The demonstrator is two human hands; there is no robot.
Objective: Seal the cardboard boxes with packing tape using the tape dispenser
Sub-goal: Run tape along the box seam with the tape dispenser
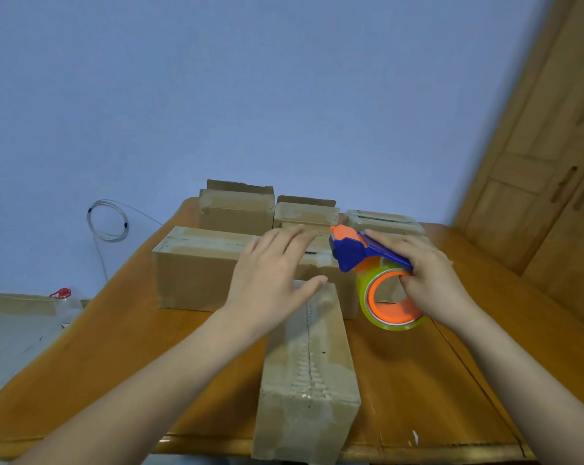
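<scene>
Partly hiding a box [190,266], left hand [273,273] spreads flat — right hand [428,280] grips the tape dispenser [361,248].

A long brown cardboard box [309,374] lies lengthwise on an orange-brown wooden table [116,347], its top seam covered with wrinkled clear tape. Behind it sits a wider taped cardboard box [190,270], and farther back three smaller cardboard boxes [236,209] stand in a row, two with flaps up. The left hand [273,270] is spread flat with straight fingers over the far end of the long box; whether it touches is unclear. The right hand [431,276] grips a blue plastic tape dispenser [354,250] with an orange head, carrying a yellowish clear tape roll [394,310] on an orange core, just right of the boxes. A pale blue wall [250,95] rises behind, a wooden door [545,162] at right.
</scene>
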